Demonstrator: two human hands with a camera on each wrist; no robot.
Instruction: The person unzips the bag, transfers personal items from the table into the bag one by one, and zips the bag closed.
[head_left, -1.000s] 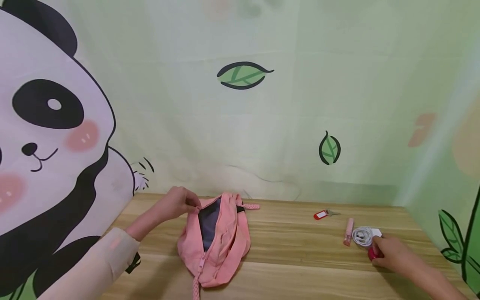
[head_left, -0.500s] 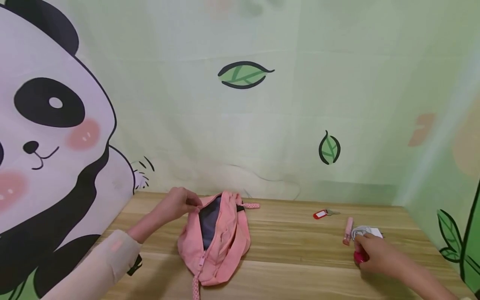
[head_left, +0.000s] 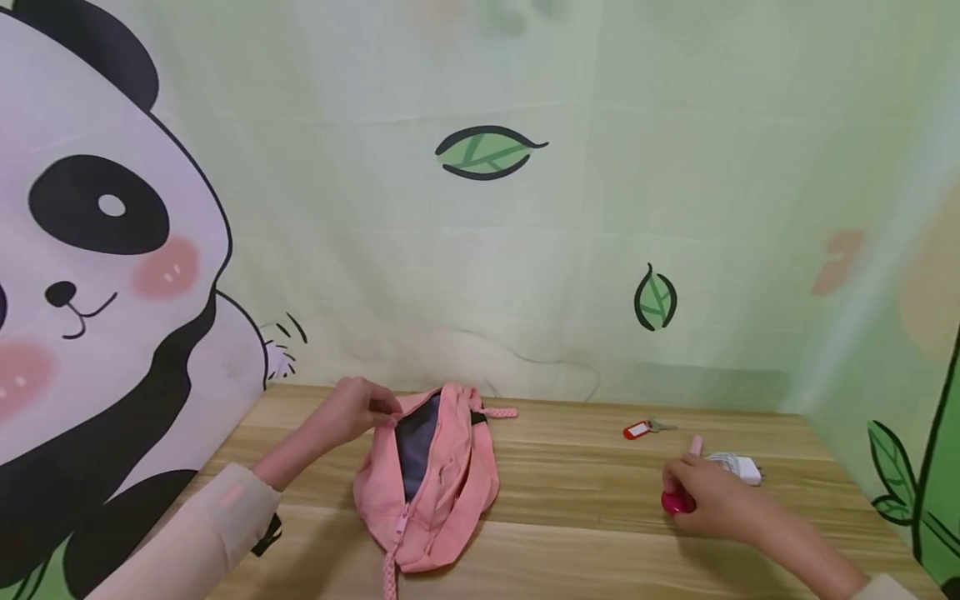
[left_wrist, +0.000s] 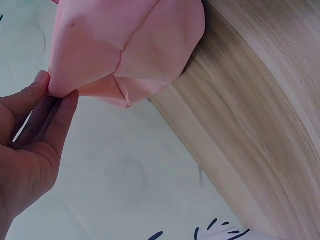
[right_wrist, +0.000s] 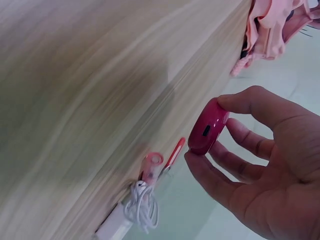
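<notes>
A pink bag [head_left: 453,492] lies on the wooden table with its zipper undone, its dark grey lining showing. My left hand [head_left: 352,410] pinches the edge of the bag's opening and holds it out to the left; in the left wrist view thumb and fingers [left_wrist: 62,117] grip the pink fabric. Over the table at the right, my right hand [head_left: 720,500] holds a small, glossy red, rounded case [right_wrist: 209,127] with a dark port slot, probably an earbud case, between thumb and fingertips. In the head view the hand partly covers it.
Close behind my right hand are a pink tube [head_left: 697,446] and a white charger [head_left: 748,471] with a coiled white cable [right_wrist: 142,205]. Farther back lies a key with a red tag [head_left: 637,430]. A printed cloth backdrop [head_left: 525,267] rises behind the table.
My right hand has carried the red case leftward from beside the charger, now overlapping the pink tube in the head view. The left hand and the bag have stayed put.
</notes>
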